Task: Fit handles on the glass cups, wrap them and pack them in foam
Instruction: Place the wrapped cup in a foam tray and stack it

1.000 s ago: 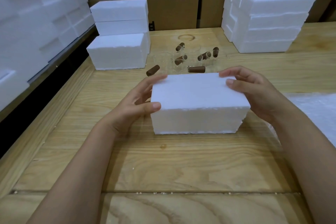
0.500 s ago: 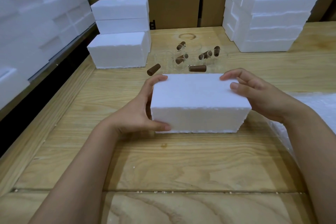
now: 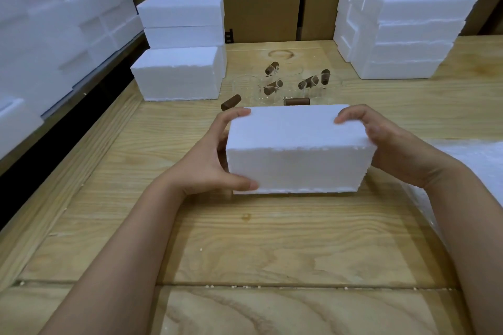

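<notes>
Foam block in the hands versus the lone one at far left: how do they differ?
The held foam block is gripped at both ends by left hand and right hand; the far-left foam block sits untouched. The held one is central; the other stands before a foam stack. Both are white and rectangular.

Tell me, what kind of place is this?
Probably a packing room or warehouse: stacked foam blocks, cardboard boxes behind, and glass cups with brown handles waiting on the wooden workbench.

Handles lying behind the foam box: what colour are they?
The handles are dark brown, clearest in the head view.
</notes>
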